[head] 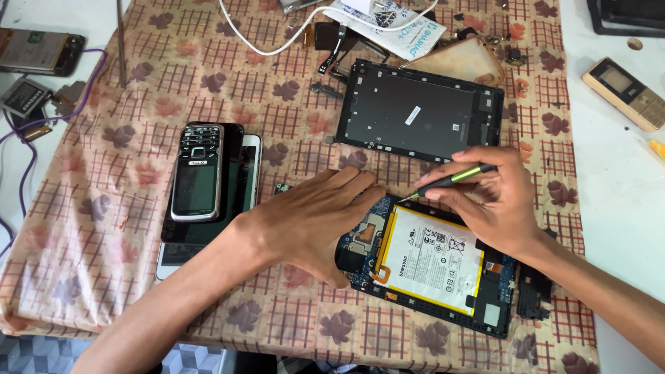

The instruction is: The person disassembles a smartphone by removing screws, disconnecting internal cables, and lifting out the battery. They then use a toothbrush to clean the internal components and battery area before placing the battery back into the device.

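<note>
1. Opened tablet [429, 266] lies on the cloth [104, 208], long axis running left to right, slightly tilted.
2. Left hand [312, 218] flat, fingers spread, pressing its upper left corner; grips nothing.
3. Right hand [488, 201] pinches a screwdriver [450, 180], tip pointing left at the tablet's top edge, just beside the left fingertips.

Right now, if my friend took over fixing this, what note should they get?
Left hand: flat on the opened tablet, holding it down. Right hand: grips a small screwdriver, tip at the tablet's top edge. The back cover is already off and lies just above on the cloth. The battery still sits inside. A stack of phones lies to the left.
</note>
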